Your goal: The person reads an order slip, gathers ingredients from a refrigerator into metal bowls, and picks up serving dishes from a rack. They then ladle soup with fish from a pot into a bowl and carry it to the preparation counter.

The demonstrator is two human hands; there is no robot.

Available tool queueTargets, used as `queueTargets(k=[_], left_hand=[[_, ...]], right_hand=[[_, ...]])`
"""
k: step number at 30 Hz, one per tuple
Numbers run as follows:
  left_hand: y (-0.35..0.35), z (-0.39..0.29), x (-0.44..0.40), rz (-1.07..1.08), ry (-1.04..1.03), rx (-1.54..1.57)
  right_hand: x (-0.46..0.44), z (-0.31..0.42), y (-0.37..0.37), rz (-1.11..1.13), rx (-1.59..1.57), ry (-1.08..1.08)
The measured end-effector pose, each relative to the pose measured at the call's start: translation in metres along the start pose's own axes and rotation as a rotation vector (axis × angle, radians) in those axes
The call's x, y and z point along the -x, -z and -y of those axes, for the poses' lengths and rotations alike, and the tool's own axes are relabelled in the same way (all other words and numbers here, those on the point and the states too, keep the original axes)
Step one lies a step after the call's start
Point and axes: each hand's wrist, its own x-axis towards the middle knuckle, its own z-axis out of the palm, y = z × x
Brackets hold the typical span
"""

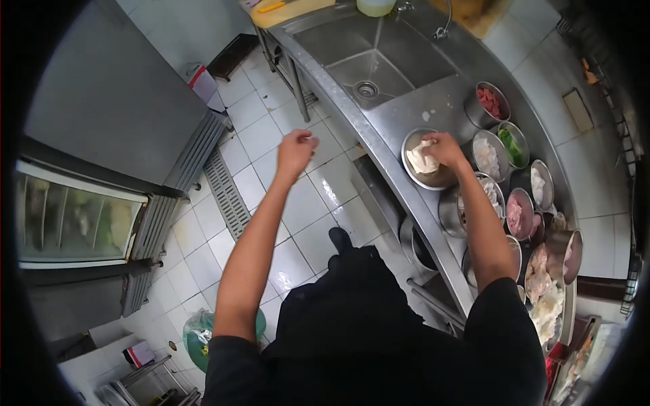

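The single view looks forward and steeply down from the wearer's head, above both outstretched arms.

1. Showing a steel sink with a round drain.
2. Displaying something orange on a yellow board.
3. Revealing a slotted grate among white floor tiles.
4. Including a green bin below.

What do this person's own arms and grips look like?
The left sleeve and right sleeve are short, plain and black, ending near the elbows. Below them the forearms are uncovered. The left grip and right grip are human hands, with no gloves.
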Motion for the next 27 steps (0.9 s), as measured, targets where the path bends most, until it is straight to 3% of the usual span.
queueTargets(k=[6,9,12,16,17,20,21,24,27], left_hand=[[0.108,0.02,0.006,-0.095,0.101,0.14],[0.193,0.049,0.027,-0.261,0.179,0.15],[0.282,0.082,0.061,-0.472,0.26,0.15],[0.392,0.147,0.107,-0.613,0.341,0.138],[0.414,0.162,0.115,-0.615,0.388,0.132],[0.458,0.182,0.121,-0.641,0.481,0.209],[0.479,0.191,0.115,-0.621,0.482,0.191],[0.53,0.205,0.094,-0.609,0.453,0.161],[0.588,0.181,0.072,-0.675,0.316,0.137]], right_hand=[[0.009,0.006,0.029,-0.001,-0.631,-0.138],[0.0,0.0,0.031,0.192,-1.237,-0.161],[0.002,0.019,0.019,0.155,-1.583,-0.094],[0.017,0.009,0.02,0.014,-1.564,-0.081],[0.023,0.009,0.022,-0.057,-1.394,-0.253],[0.024,-0.003,0.019,0.026,-1.007,-0.482],[0.026,0.012,0.013,-0.07,-0.861,-0.611],[0.029,0.027,0.004,-0.206,-0.83,-0.687],[0.033,0.025,-0.001,-0.298,-1.117,-0.627]])
